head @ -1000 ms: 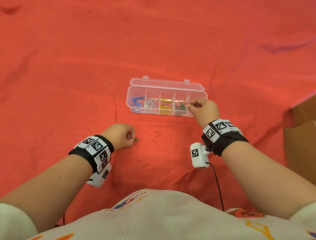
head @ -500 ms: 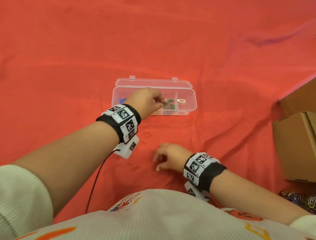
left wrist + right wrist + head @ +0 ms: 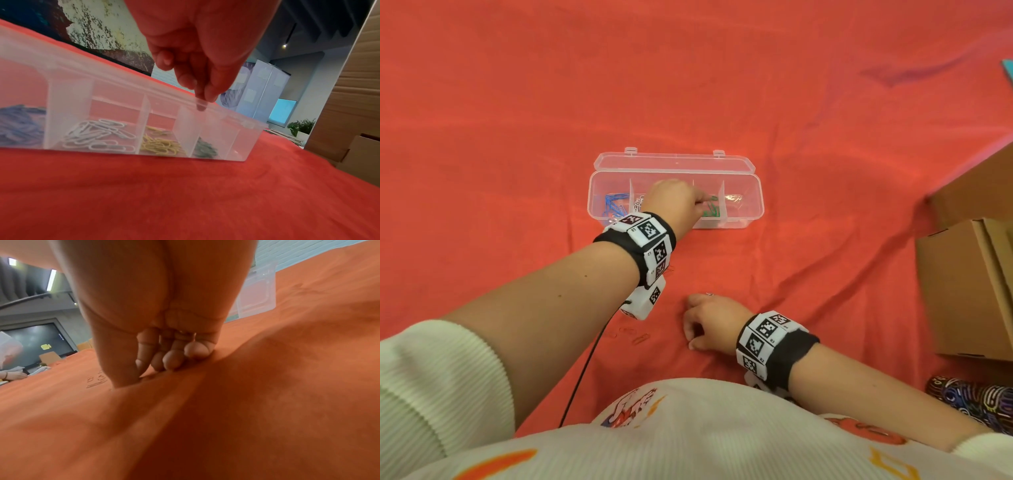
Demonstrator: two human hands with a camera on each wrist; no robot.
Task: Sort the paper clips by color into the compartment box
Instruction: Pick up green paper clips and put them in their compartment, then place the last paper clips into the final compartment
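Observation:
The clear compartment box (image 3: 755, 212) lies open on the red cloth, holding blue clips (image 3: 613, 205), white clips (image 3: 98, 136), yellow clips (image 3: 160, 144) and green clips (image 3: 710, 211) in separate compartments. My left hand (image 3: 709, 198) hovers over the box and pinches a green paper clip (image 3: 714, 197) above the green compartment. My right hand (image 3: 693, 330) rests near my body with curled fingers, its thumb and fingertips (image 3: 172, 360) pressed to the cloth; whether they hold a clip is hidden. Several red clips (image 3: 635, 335) lie loose on the cloth to its left.
Cardboard boxes (image 3: 969, 284) stand at the right edge, with a dark patterned object (image 3: 972, 397) below them. A black cable (image 3: 585, 370) runs from my left wrist towards my body. Wrinkled red cloth (image 3: 517, 137) covers the whole surface.
My left hand has carried the green clip from the cloth up to the box. My right hand has left the box and come down onto the cloth near my body.

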